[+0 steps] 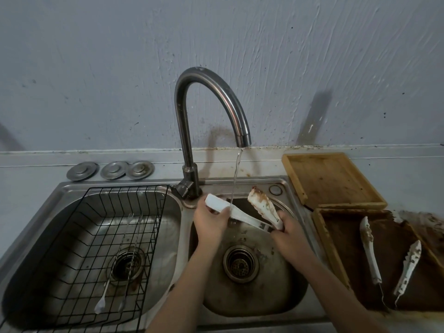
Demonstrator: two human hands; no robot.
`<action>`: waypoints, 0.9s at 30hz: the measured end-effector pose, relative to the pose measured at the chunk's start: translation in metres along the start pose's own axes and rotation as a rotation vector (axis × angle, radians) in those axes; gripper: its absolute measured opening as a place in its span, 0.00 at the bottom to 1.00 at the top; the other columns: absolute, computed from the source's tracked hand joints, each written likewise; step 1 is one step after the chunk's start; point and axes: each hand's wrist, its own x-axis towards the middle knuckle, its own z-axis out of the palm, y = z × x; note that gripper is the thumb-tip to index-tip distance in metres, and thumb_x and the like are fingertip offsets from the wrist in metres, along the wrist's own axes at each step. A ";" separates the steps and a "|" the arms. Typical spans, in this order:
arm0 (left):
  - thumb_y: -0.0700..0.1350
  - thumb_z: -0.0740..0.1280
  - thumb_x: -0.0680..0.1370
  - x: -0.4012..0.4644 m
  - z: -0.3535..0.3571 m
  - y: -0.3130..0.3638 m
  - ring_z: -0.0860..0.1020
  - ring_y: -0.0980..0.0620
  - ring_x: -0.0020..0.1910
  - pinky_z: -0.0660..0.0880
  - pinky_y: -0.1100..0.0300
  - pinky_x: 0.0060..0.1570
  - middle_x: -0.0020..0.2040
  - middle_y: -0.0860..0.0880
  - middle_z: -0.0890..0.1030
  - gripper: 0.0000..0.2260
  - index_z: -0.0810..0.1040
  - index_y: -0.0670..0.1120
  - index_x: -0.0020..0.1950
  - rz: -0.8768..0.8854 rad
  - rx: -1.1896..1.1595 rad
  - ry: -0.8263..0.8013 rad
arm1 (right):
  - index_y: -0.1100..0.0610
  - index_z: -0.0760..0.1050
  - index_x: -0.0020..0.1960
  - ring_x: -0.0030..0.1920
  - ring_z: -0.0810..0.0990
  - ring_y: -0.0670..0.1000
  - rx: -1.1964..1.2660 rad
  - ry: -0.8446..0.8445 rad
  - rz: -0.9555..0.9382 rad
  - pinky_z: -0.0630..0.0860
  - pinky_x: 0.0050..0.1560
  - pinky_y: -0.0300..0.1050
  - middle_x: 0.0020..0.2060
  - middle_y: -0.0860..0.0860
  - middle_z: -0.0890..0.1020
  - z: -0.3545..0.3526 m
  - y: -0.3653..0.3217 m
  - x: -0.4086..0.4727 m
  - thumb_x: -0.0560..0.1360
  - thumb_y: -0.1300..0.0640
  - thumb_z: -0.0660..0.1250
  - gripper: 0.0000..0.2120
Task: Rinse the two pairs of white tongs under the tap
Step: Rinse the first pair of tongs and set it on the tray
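Water runs from the curved steel tap [211, 97] into the right sink basin [254, 292]. I hold one pair of white tongs [242, 216] spread wide over that basin. My left hand [211, 224] grips the clean white arm right where the stream lands. My right hand [288, 234] grips the hinge end, and the other arm [263, 204] sticks up, stained brown. The second pair of white tongs [389, 258], speckled with brown dirt, lies open in a dirty wooden tray [329, 239] on the counter to the right.
A black wire rack [79, 258] sits in the left basin with a long spoon and a thin skewer-like utensil on it. Three metal drain covers [110, 169] lie behind the sink. A second, empty wooden tray [329, 179] stands behind the dirty one.
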 end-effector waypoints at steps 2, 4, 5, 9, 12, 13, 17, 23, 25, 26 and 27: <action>0.39 0.70 0.73 -0.004 0.005 -0.012 0.81 0.47 0.47 0.81 0.59 0.40 0.50 0.44 0.82 0.12 0.76 0.41 0.56 -0.108 -0.016 -0.045 | 0.61 0.73 0.51 0.43 0.77 0.56 -0.018 -0.004 0.020 0.75 0.39 0.49 0.44 0.57 0.78 -0.006 0.001 -0.002 0.73 0.69 0.61 0.09; 0.41 0.63 0.79 -0.010 0.007 -0.016 0.83 0.48 0.43 0.80 0.63 0.32 0.47 0.42 0.82 0.08 0.76 0.39 0.54 -0.215 -0.054 -0.108 | 0.55 0.70 0.47 0.39 0.75 0.48 -0.006 -0.013 0.053 0.74 0.39 0.44 0.41 0.51 0.76 -0.010 0.004 -0.002 0.74 0.68 0.61 0.09; 0.43 0.58 0.81 -0.013 0.007 -0.017 0.83 0.48 0.40 0.80 0.62 0.32 0.45 0.42 0.82 0.10 0.76 0.38 0.54 -0.256 -0.089 -0.139 | 0.52 0.68 0.45 0.38 0.73 0.45 -0.010 -0.006 0.072 0.76 0.42 0.45 0.39 0.48 0.74 -0.012 0.006 -0.003 0.74 0.68 0.61 0.11; 0.44 0.52 0.83 -0.018 0.007 -0.013 0.83 0.53 0.33 0.79 0.64 0.29 0.39 0.43 0.82 0.14 0.75 0.38 0.54 -0.337 -0.180 -0.239 | 0.49 0.69 0.40 0.41 0.75 0.48 -0.053 0.029 0.090 0.76 0.51 0.56 0.38 0.47 0.74 -0.021 0.009 -0.003 0.72 0.69 0.62 0.14; 0.39 0.57 0.81 -0.015 0.005 -0.010 0.82 0.49 0.42 0.80 0.64 0.33 0.47 0.39 0.81 0.11 0.77 0.36 0.55 -0.413 -0.266 -0.256 | 0.58 0.73 0.43 0.42 0.77 0.54 -0.070 0.029 0.072 0.76 0.48 0.56 0.40 0.54 0.77 -0.024 0.008 -0.002 0.70 0.70 0.62 0.09; 0.36 0.58 0.80 -0.014 0.005 -0.010 0.81 0.47 0.44 0.81 0.62 0.37 0.49 0.38 0.81 0.10 0.78 0.37 0.54 -0.438 -0.317 -0.257 | 0.59 0.74 0.43 0.43 0.77 0.56 -0.086 0.030 0.061 0.76 0.47 0.57 0.40 0.56 0.78 -0.025 0.008 -0.002 0.70 0.70 0.62 0.08; 0.29 0.64 0.74 -0.014 0.008 -0.013 0.80 0.42 0.54 0.77 0.46 0.58 0.54 0.39 0.81 0.14 0.79 0.42 0.56 -0.544 -0.521 -0.203 | 0.56 0.71 0.37 0.37 0.75 0.54 -0.160 0.007 -0.001 0.73 0.36 0.54 0.33 0.52 0.76 -0.020 0.009 -0.001 0.68 0.69 0.62 0.09; 0.29 0.63 0.74 -0.026 0.015 -0.019 0.81 0.44 0.51 0.80 0.50 0.52 0.51 0.40 0.82 0.11 0.78 0.43 0.47 -0.506 -0.472 -0.135 | 0.55 0.68 0.34 0.35 0.73 0.50 -0.236 -0.016 -0.073 0.69 0.34 0.45 0.31 0.51 0.73 -0.018 0.009 -0.001 0.68 0.70 0.62 0.11; 0.31 0.63 0.76 -0.027 0.015 -0.018 0.81 0.45 0.51 0.80 0.55 0.47 0.50 0.40 0.82 0.09 0.78 0.43 0.46 -0.458 -0.455 -0.149 | 0.54 0.70 0.35 0.35 0.74 0.51 -0.228 -0.012 -0.063 0.71 0.34 0.46 0.32 0.52 0.75 -0.021 0.011 0.000 0.69 0.69 0.62 0.11; 0.33 0.63 0.77 -0.026 0.014 -0.018 0.81 0.44 0.51 0.80 0.55 0.46 0.49 0.40 0.82 0.07 0.78 0.42 0.46 -0.438 -0.445 -0.153 | 0.55 0.71 0.36 0.36 0.75 0.51 -0.214 -0.009 -0.052 0.72 0.34 0.46 0.33 0.52 0.76 -0.021 0.012 0.001 0.69 0.69 0.62 0.10; 0.35 0.63 0.78 -0.024 0.014 -0.018 0.81 0.44 0.50 0.81 0.55 0.45 0.49 0.40 0.82 0.06 0.79 0.41 0.46 -0.417 -0.428 -0.157 | 0.55 0.72 0.38 0.36 0.76 0.52 -0.192 -0.006 -0.033 0.74 0.35 0.48 0.34 0.54 0.77 -0.022 0.012 0.002 0.69 0.69 0.62 0.09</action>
